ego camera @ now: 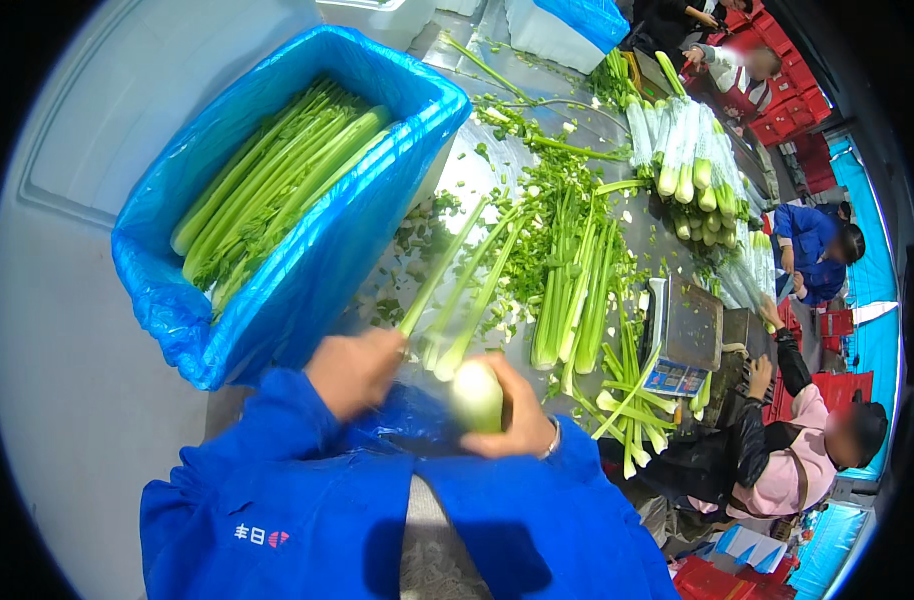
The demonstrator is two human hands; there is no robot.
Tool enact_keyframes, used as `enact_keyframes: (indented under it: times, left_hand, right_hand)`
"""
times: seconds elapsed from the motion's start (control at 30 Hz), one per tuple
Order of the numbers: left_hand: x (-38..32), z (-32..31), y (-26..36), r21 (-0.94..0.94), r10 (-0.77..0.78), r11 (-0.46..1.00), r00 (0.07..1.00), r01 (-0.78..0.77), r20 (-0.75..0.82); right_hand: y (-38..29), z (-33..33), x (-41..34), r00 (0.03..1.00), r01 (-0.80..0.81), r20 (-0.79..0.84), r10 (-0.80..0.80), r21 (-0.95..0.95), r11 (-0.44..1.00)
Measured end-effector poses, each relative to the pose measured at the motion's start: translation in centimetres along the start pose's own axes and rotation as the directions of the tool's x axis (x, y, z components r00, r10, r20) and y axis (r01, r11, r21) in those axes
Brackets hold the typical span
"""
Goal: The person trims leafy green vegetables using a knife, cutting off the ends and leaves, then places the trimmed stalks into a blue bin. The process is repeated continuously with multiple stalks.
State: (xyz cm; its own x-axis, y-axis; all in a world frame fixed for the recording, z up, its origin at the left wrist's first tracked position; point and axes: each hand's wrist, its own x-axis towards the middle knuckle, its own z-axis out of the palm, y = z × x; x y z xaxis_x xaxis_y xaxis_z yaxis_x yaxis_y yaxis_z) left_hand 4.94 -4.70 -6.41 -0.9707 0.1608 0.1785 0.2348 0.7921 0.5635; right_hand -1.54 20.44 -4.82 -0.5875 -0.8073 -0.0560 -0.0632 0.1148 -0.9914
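My right hand (pixel 515 416) grips the pale base of a celery head (pixel 478 397) close to my blue jacket. To its left my left hand (pixel 361 371), blurred, is closed on the lower end of a green celery stalk (pixel 445 281). Between and beyond my hands, loose celery stalks (pixel 481 307) lean over the metal table. More celery bunches (pixel 573 315) lie to the right, among chopped leaves and bits. At the left, a box lined with a blue plastic bag (pixel 277 56) holds long celery (pixel 292 180).
A scale (pixel 689 322) stands at the right, with loose stalks (pixel 633 420) beside it. Celery in net sleeves (pixel 686 150) is stacked behind. A co-worker (pixel 787 450) reaches in at the right. Further people and red crates (pixel 787 67) are in the background.
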Motion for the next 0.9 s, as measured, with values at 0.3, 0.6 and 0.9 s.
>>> enact_keyframes:
  times: [0.3,0.6,0.9]
  left_hand:
    - [-1.1,-2.1,2.7,-0.058,0.233,0.971,0.972,-0.234,-0.023]
    - [-1.7,-0.9,-2.2,0.063,-0.18,0.983,0.967,0.172,0.183]
    - [-1.6,-0.5,1.0,-0.135,0.16,0.979,0.986,-0.154,0.038]
  right_hand:
    - [-1.4,2.3,0.9,0.982,-0.063,-0.184,0.034,-0.151,0.987]
    - [-1.3,3.2,0.1,0.963,-0.032,-0.258,-0.079,-0.399,0.916]
    - [-0.2,1.7,0.8,0.985,-0.001,-0.17,-0.025,-0.151,0.988]
